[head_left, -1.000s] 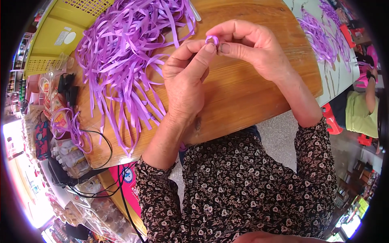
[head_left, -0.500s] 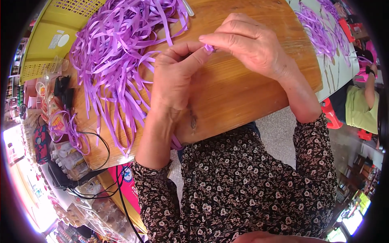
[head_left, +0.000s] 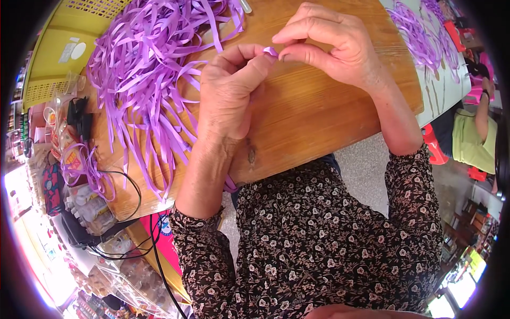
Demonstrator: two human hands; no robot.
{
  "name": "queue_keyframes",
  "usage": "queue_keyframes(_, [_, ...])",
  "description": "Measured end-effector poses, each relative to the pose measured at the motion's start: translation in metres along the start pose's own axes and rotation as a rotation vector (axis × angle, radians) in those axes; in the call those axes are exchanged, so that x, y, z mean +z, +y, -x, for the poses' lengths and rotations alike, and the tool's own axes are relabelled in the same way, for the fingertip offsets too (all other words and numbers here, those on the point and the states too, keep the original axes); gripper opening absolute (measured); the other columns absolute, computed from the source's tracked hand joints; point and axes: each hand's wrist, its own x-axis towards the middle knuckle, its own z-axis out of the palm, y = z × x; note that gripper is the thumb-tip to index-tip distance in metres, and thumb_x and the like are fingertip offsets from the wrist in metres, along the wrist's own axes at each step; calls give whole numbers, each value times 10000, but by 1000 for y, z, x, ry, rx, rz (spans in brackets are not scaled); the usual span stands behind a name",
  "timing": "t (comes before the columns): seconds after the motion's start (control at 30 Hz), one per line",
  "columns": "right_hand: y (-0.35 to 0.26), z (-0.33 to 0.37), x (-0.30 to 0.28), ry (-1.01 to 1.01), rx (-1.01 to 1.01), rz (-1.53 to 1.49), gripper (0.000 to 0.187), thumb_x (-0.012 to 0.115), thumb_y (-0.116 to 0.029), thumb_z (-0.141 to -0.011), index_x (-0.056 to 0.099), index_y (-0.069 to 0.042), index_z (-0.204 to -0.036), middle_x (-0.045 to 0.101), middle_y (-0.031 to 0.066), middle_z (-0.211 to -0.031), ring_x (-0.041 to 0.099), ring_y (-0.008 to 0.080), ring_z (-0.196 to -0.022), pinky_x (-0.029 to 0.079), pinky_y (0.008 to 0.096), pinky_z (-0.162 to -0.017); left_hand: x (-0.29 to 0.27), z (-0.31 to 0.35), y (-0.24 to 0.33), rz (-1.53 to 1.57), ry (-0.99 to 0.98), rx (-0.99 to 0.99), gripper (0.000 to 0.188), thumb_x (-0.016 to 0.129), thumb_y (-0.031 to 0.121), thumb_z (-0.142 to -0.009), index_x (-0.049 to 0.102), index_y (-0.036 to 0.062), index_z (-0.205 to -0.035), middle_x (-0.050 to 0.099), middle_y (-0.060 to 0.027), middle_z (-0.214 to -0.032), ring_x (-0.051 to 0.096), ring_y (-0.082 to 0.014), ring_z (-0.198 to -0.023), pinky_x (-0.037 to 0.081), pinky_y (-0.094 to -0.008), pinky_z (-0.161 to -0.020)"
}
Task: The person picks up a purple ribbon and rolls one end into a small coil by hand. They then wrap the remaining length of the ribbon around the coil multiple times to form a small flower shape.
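Observation:
My left hand (head_left: 226,101) is closed, pinching a purple ribbon (head_left: 270,51) between thumb and forefinger. A small folded or looped bit of the ribbon sticks up past the fingertips, its upper side catching the light. Just to the right of it is my right hand (head_left: 340,50), thumb and fingers apart, with nothing visible between them. Its thumb tip comes very close to the ribbon. A big tangled heap of purple ribbons (head_left: 143,74) lies on the wooden table (head_left: 319,122), left of my left hand. Most of the held ribbon's length is hidden by my hand.
A yellow perforated basket (head_left: 53,58) stands at the far left. Black cables (head_left: 154,239) and packed goods (head_left: 87,207) crowd the table's left edge. More purple ribbons (head_left: 419,42) lie on a white table at right, near a person in a light green top (head_left: 473,138).
My right thumb and forefinger have come off the ribbon and parted, the hand lifting slightly. My left hand keeps its pinch, and more of the ribbon's end shows.

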Motion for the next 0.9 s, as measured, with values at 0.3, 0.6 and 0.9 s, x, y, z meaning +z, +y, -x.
queue_keyframes(0.3, [-46, -22, -1, -104, 826, -218, 83, 680, -79, -781, 630, -34, -830, 641, 55, -760, 619, 156, -705, 487, 260, -638, 8, 7, -1, -98, 76, 181, 120, 661, 38, -786, 610, 3, -889, 575, 45, -778, 481, 2, -641, 375, -133, -563])
queue_keyframes(0.6, [-47, -23, 0, -120, 922, -230, 78, 661, -83, -793, 627, -18, -820, 642, 42, -737, 609, 125, -693, 483, 246, -642, 11, 6, -4, -178, 125, 210, 99, 660, 40, -786, 616, 20, -872, 567, 57, -767, 460, 9, -637, 365, -132, -557])
queue_keyframes(0.9, [-49, -26, -1, 4, 918, -310, 76, 657, -95, -802, 622, -27, -809, 638, 27, -746, 593, 107, -683, 471, 239, -613, 10, 5, -4, -203, 158, 250, 77, 663, 38, -788, 620, 21, -849, 557, 64, -738, 452, 10, -620, 358, -133, -543])
